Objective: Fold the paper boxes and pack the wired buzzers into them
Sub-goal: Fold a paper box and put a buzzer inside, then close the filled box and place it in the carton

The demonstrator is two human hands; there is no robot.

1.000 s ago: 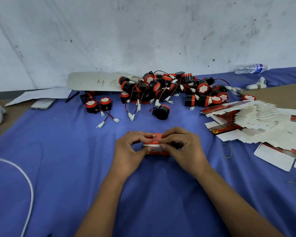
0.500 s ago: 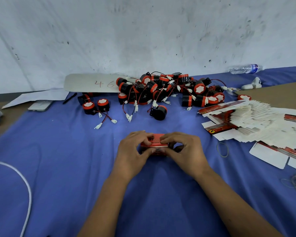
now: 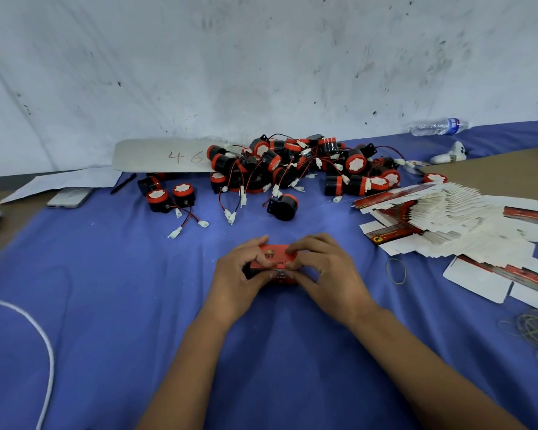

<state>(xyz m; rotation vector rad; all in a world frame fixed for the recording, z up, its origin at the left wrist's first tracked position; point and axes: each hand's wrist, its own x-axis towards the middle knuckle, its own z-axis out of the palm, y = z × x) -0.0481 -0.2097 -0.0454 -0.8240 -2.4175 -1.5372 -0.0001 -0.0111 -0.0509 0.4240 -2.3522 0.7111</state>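
Nearest, both bare forearms reach forward over the blue cloth-covered table (image 3: 112,305), and the two hands meet on one small red printed paper box (image 3: 275,259). The left hand (image 3: 239,280) curls its fingers round the box's left end, thumb pressed on the near face; the right hand (image 3: 326,274) pinches the right half, fingertips bent over the top. Whether a buzzer is already inside I cannot tell, though something dark shows at the left end.

That box looks like thin card: light, easily creased, and likely to spring open at its flaps. It should be held by the long edges and corners, where the folds give stiffness, not squeezed on the broad faces.

Just right of the right hand lies a thin yellow rubber band (image 3: 396,270), and further right, well apart, a fanned stack of flat white-and-red unfolded box blanks (image 3: 454,225). These will be slippery against each other, so I would lift one by a corner.

Beyond the hands sits the tangled heap of black-and-red round wired buzzers (image 3: 292,169) with thin red and black leads and white plug ends. Each body seems hard and compact, best taken round its barrel; pulling a wire would probably drag neighbours along. A lone black-and-red buzzer lying on its side (image 3: 282,207) is closest to the hands.
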